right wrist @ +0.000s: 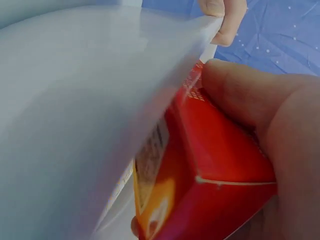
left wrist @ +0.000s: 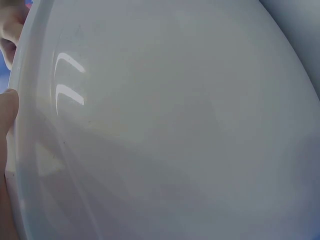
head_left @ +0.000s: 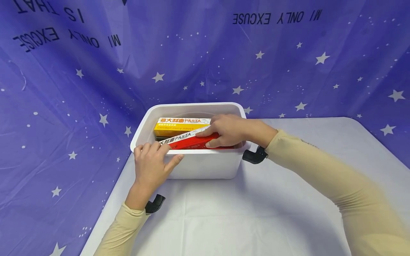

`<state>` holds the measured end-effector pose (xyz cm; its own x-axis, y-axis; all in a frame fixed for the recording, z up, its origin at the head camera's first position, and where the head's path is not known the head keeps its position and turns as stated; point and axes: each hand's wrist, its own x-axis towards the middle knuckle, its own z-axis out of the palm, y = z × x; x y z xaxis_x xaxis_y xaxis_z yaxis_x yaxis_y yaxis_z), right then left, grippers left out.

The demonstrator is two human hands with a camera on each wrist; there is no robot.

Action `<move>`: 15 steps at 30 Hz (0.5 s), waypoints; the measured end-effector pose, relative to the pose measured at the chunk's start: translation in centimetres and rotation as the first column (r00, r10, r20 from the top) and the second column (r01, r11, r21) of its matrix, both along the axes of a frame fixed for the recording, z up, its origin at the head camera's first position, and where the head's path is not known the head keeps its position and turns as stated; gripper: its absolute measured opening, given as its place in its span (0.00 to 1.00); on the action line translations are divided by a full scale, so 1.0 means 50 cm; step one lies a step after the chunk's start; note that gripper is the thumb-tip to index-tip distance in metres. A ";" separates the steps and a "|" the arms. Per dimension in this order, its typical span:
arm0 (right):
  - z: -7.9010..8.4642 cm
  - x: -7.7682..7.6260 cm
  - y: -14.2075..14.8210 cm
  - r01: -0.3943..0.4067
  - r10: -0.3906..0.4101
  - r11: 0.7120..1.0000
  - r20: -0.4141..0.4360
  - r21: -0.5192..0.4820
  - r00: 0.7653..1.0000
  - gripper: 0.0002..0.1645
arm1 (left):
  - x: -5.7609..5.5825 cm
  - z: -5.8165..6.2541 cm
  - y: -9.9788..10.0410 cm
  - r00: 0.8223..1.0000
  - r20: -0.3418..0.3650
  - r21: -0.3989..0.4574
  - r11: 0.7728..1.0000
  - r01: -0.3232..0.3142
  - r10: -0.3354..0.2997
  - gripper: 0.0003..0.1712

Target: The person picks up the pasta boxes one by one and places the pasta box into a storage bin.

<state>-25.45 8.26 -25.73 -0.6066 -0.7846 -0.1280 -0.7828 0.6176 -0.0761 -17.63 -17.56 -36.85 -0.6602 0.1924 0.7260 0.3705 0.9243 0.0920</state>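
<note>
My right hand (head_left: 228, 131) grips a red pasta box (head_left: 189, 143), thumb on the near side and fingers over its top. The box lies tilted inside a white plastic bin (head_left: 205, 165), its right end higher. In the right wrist view the red box (right wrist: 225, 150) shows one end close up beside the bin wall. My left hand (head_left: 150, 164) holds the bin's near left rim, fingers hooked over it and thumb outside. Behind the red box stands a yellow pasta box (head_left: 179, 127) labelled chicken curry sauce. The left wrist view is mostly filled by the bin's outer wall (left wrist: 175, 125).
The bin stands on a white-clothed table (head_left: 282, 213) close to a purple starred curtain (head_left: 205, 53) at the back and left. A dark item (head_left: 158, 139) shows partly between the two boxes. Black wrist mounts (head_left: 254, 155) sit under both wrists.
</note>
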 end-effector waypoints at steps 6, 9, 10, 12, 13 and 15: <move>-0.013 -0.002 0.010 -0.004 0.005 1.000 0.053 -0.028 0.999 0.30 | -0.002 -0.002 -0.001 1.000 0.000 0.002 1.000 0.004 -0.004 0.51; -0.025 -0.009 0.016 -0.001 0.006 0.998 0.096 -0.056 0.995 0.31 | -0.001 -0.002 -0.002 1.000 0.007 0.003 1.000 0.003 -0.003 0.51; -0.030 -0.012 0.018 0.001 0.007 0.998 0.114 -0.065 0.993 0.30 | -0.001 -0.002 -0.002 1.000 0.010 0.002 1.000 0.003 -0.003 0.51; -0.041 -0.017 0.021 0.005 0.008 0.996 0.151 -0.085 0.989 0.30 | 0.000 -0.002 -0.002 1.000 0.014 0.004 1.000 0.003 -0.003 0.51; -0.046 -0.020 0.023 0.013 0.003 0.996 0.167 -0.091 0.986 0.30 | 0.000 -0.002 -0.002 1.000 0.017 0.004 1.000 0.004 -0.004 0.51; -0.056 -0.024 0.026 0.043 -0.022 0.995 0.208 -0.095 0.978 0.30 | 0.000 -0.001 -0.001 1.000 0.017 0.006 1.000 0.007 -0.007 0.51</move>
<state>-26.64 9.54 -28.51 -0.6004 -0.7800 -0.1764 -0.7234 0.6238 -0.2959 -17.62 -17.60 -36.91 -0.6713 0.1926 0.7158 0.3754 0.9210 0.1043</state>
